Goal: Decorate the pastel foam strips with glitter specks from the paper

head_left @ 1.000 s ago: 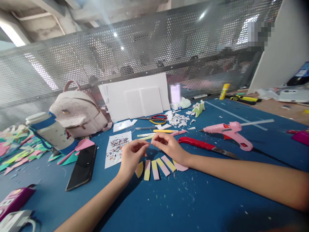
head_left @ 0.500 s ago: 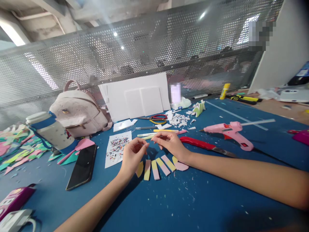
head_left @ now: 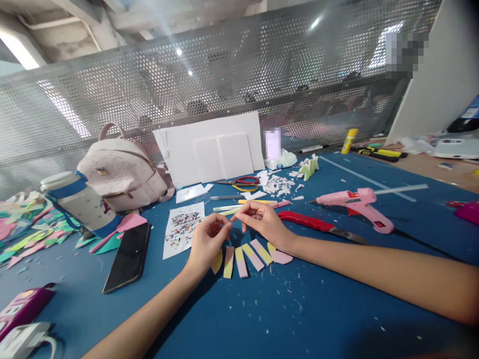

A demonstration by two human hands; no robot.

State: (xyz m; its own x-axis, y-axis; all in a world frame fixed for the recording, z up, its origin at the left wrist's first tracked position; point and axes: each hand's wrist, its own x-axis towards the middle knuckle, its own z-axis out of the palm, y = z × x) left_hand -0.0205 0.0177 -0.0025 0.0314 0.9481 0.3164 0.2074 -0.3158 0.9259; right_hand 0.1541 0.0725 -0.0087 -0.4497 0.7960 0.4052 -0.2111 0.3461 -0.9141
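Note:
My left hand [head_left: 210, 237] is held above the table with thumb and fingers pinched. Close beside it, my right hand [head_left: 262, 222] is also pinched, its fingertips near those of the left. Anything between the fingers is too small to make out. Below the hands several pink-and-yellow strips [head_left: 241, 263] lie fanned out on the blue table [head_left: 262, 319]. A pink-and-yellow piece [head_left: 280, 255] sits by my right wrist, and a yellow piece [head_left: 217, 262] by my left. Behind my right hand lies a red-handled knife [head_left: 307, 221].
A pink glue gun [head_left: 354, 202] lies at right. Behind are scissors [head_left: 245, 184], white scraps [head_left: 279, 185] and white boards [head_left: 224, 154]. On the left are a paper with small bits [head_left: 179, 244], a black phone [head_left: 129, 259], a tumbler [head_left: 80, 202] and a backpack [head_left: 119, 169].
My right hand has shifted slightly left, bringing its fingertips closer to the left hand's. The strips and tools have stayed in place.

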